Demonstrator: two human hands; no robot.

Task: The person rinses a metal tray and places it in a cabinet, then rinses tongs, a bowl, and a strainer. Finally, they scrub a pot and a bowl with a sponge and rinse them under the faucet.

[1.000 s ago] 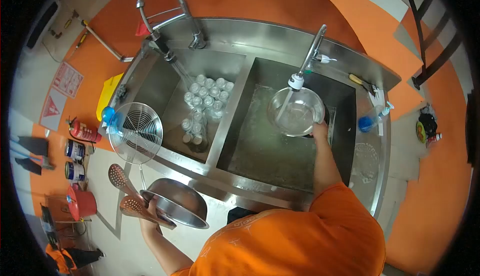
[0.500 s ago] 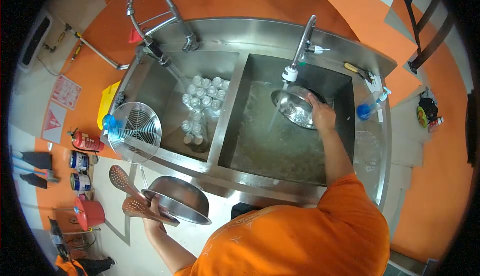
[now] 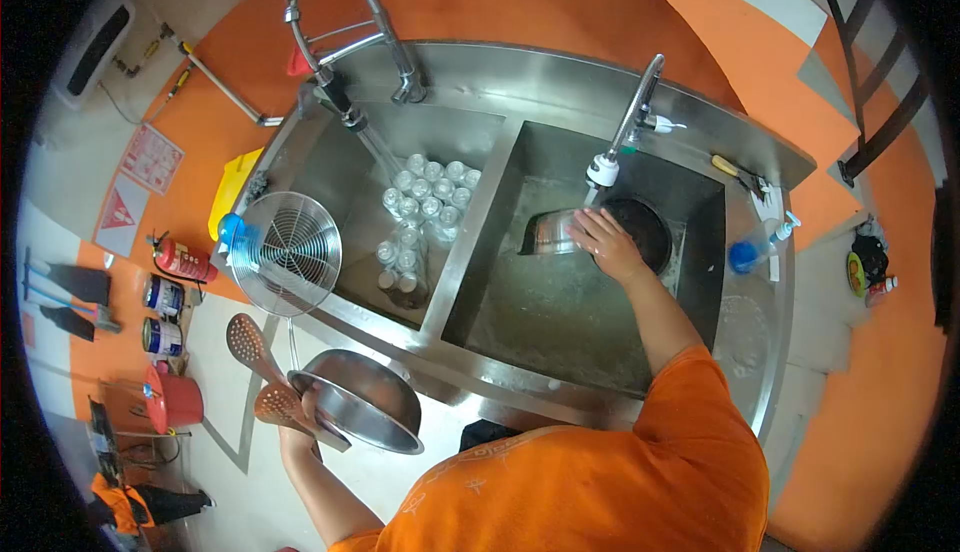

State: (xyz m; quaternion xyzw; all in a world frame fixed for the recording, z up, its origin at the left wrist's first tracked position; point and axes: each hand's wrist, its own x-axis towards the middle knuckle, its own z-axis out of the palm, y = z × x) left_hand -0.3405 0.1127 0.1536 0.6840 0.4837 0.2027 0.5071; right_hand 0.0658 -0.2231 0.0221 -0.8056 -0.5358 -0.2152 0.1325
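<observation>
My left hand (image 3: 306, 414) is closed around two brown slotted spoons (image 3: 252, 345) and the edge of a steel bowl (image 3: 365, 392), held in front of the sink. A round wire strainer (image 3: 290, 254) sticks up from the same bundle, its thin handle running down behind the bowl. In the right basin, my right hand (image 3: 610, 245) grips a tilted metal bowl (image 3: 552, 234) with fingers laid along its side; my thumb is hidden. The bowl is under the faucet (image 3: 603, 169), at the water's surface. Behind my right hand sits a dark round pan (image 3: 645, 232).
Several clear bottles or cups (image 3: 430, 192) lie in the left basin under a running spray tap (image 3: 345, 107). A soap bottle (image 3: 750, 252) with blue liquid and a yellow-handled tool (image 3: 728, 167) rest on the right ledge. A fire extinguisher (image 3: 185, 257) stands left.
My right hand has shifted left and tipped the metal bowl, baring the dark pan behind it. My left hand still holds its bundle. The whole view has shifted slightly.
</observation>
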